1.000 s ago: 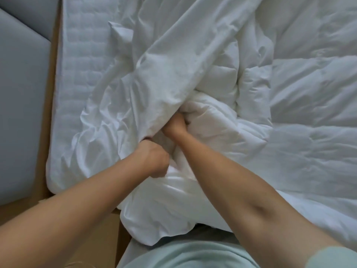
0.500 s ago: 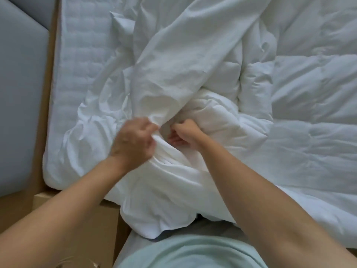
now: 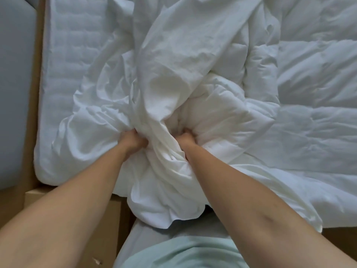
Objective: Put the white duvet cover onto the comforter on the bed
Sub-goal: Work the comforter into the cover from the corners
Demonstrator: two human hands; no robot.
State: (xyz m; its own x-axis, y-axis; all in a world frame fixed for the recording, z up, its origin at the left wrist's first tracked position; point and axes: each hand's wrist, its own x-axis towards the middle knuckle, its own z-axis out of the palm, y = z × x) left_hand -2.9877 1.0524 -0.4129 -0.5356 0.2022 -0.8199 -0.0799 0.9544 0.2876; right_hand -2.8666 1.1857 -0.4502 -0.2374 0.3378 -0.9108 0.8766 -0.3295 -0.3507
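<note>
On the left the mattress [image 3: 65, 60] is seen uncovered. Since half a second ago the left hand [image 3: 133, 141] has been lowered and driven into the cover [image 3: 173, 60], a fold of which is clenched in its curled fingers. More cover is bunched between the wrists than before (the bundle hangs over the bed's near edge). The right hand [image 3: 185, 137], earlier an exposed fist, is now sunk between cover and comforter [image 3: 309, 89]. Its fingers are buried, so what is pinched cannot be told. The comforter is spread rightward, cut off there.
</note>
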